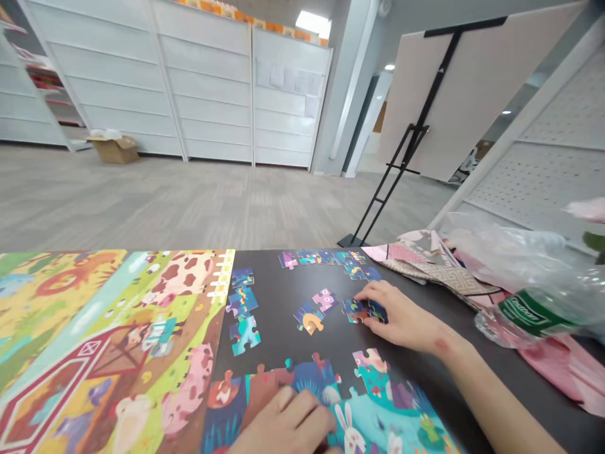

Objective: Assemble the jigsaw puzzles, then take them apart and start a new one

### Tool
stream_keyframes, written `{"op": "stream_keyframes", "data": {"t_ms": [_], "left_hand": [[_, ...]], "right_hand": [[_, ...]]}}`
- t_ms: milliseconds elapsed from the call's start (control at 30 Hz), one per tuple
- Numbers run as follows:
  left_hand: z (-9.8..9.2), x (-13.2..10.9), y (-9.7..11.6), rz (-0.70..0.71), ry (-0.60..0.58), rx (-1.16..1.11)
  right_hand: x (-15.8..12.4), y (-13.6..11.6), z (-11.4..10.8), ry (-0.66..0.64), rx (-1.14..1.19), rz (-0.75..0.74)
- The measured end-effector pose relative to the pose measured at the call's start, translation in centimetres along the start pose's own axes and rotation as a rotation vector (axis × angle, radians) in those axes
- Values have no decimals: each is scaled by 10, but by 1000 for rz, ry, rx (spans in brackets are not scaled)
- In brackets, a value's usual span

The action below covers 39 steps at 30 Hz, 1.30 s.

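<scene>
My right hand point(401, 315) sits at the centre of the dark table point(278, 328), with thumb and fingers around a small cluster of joined jigsaw pieces point(362, 310). My left hand point(283, 424) rests at the bottom edge on a partly joined jigsaw section point(378, 419) showing a rabbit on blue. Two joined pieces point(314, 312) lie close to the middle. Several loose pieces point(243, 312) form a column beside a large printed farm picture point(118, 353) of pigs and a red barn. More pieces point(321, 257) line the table's far edge.
A clear plastic bottle with a green label point(534, 313) lies at the right on pink wrapping point(571, 372), near crumpled plastic point(505, 249) and patterned cloth point(425, 265). Beyond the table are a black easel with a white board point(449, 94), a cardboard box point(113, 149) and white shelving point(208, 82).
</scene>
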<state>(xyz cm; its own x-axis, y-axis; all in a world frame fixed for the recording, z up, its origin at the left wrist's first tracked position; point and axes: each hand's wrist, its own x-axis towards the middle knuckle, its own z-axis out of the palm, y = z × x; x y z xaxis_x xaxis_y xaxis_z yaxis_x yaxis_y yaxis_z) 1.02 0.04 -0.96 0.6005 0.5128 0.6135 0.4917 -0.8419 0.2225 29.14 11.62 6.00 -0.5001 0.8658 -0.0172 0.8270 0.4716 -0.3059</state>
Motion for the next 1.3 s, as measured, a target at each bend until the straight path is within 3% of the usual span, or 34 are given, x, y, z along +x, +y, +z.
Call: {"op": "stream_keyframes", "data": {"t_ms": [100, 167, 233, 300, 400, 467, 533, 600, 800, 1100, 1200, 1300], "left_hand": [[13, -4, 1, 14, 49, 2], [11, -2, 1, 6, -12, -1], [-5, 7, -2, 58, -170, -43], [-36, 23, -11, 86, -391, -113], [-89, 48, -32, -345, -546, 87], [-112, 57, -48, -534, -616, 289], [-120, 57, -61, -638, -719, 361], [-116, 50, -71, -681, -789, 375], [-95, 24, -87, -603, -776, 366], [-104, 33, -87, -621, -762, 289], [-110, 39, -79, -584, -707, 268], [-105, 52, -54, -510, -646, 97]], "right_hand": [[0, 2, 1, 4, -6, -1], [1, 2, 1, 9, -2, -2], [2, 3, 1, 20, 3, -7], [2, 5, 0, 44, 5, -18], [3, 8, 0, 102, 4, -20], [4, 9, 1, 130, 6, -16], [4, 8, 1, 138, 8, -15], [4, 5, 0, 137, 14, -17], [3, 0, -1, 149, 42, -20], [2, 1, 1, 183, 61, -40], [2, -2, -1, 190, 67, -45], [2, -4, -2, 199, 73, -51]]}}
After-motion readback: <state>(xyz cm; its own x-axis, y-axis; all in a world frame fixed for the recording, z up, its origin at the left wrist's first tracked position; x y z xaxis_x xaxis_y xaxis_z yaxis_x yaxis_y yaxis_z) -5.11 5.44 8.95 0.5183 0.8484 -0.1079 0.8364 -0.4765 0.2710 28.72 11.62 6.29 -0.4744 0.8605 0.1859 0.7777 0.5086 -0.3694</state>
